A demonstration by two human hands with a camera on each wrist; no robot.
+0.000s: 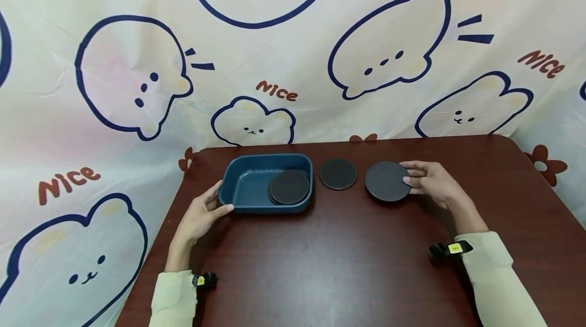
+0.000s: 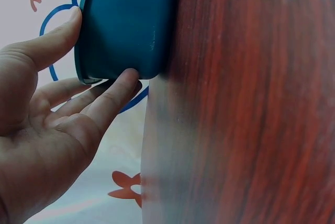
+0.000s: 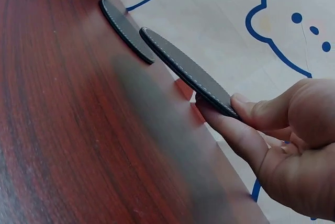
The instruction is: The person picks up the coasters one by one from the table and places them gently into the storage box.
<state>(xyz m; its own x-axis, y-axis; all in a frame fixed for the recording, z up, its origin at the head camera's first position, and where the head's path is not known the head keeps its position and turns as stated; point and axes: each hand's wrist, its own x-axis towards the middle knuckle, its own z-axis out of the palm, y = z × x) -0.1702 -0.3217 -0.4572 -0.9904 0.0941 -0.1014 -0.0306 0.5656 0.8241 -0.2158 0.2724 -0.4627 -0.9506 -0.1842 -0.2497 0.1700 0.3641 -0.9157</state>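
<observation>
In the head view, a blue rectangular tray (image 1: pixel 247 210) stands on the table at left of centre. Stacked dark round coasters (image 1: pixel 289 187) lie inside its right end. My left hand (image 1: pixel 199 217) holds the tray's near left corner, thumb at the rim and fingers against the outer end wall. Another black coaster (image 1: pixel 338 174) lies flat on the table just right of the tray. Farther right, my right hand (image 1: pixel 432 184) pinches a grey-topped coaster (image 1: pixel 387 181) by its edge. The right wrist view shows this stitched-edge coaster (image 3: pixel 186 69) tilted and raised off the table, over a blurred shadow.
The dark red-brown wooden table (image 1: pixel 316 266) has rounded far corners. Behind it and at both sides hangs a pale cloth (image 1: pixel 274 52) printed with cartoon animals. A black strap device (image 1: pixel 450 249) sits at the right wrist, and another one (image 1: pixel 204 280) at the left.
</observation>
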